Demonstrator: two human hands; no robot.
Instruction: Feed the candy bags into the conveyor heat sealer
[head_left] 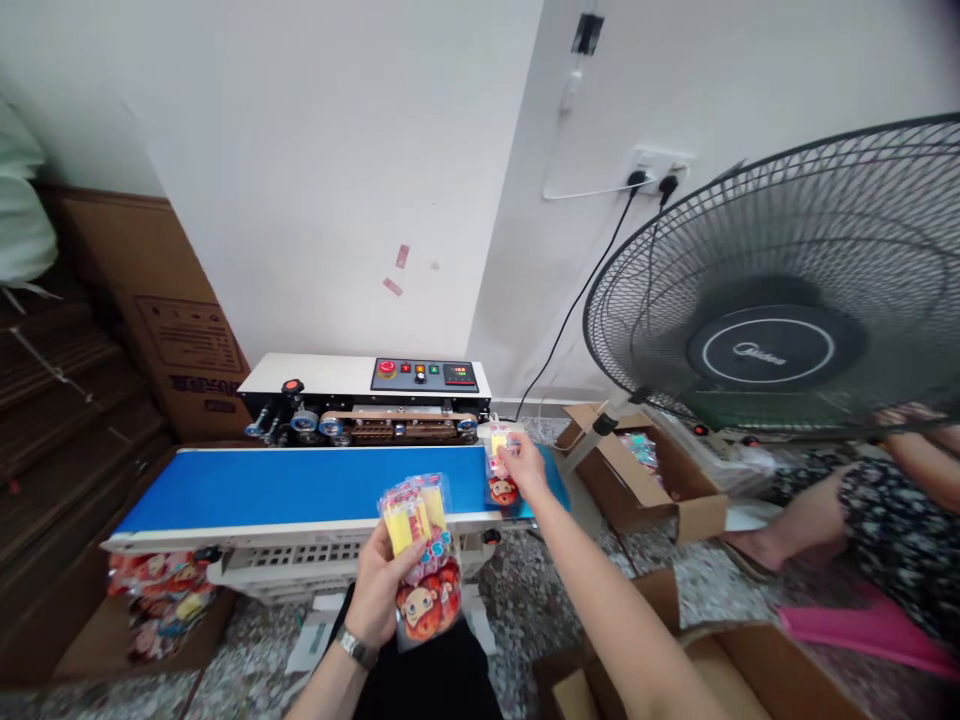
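Observation:
My left hand (385, 580) grips a fanned stack of clear printed packets (431, 590) with yellow pieces inside and a red cartoon figure on the front. It holds them in front of the belt's near edge. My right hand (525, 466) pinches a single packet (502, 488) of the same kind over the right end of the blue conveyor belt (300, 485). That packet's top edge is close to the intake end of the band sealing machine (405, 405). The machine's panel (424, 376) shows a lit display and several buttons.
A large fan (765, 345) stands at the right on a white pole. Open cartons (630, 480) sit on the floor at right, and a box of packets (161, 600) is at lower left. Another person's leg (802, 515) shows at far right. Flattened cardboard (142, 290) leans at left.

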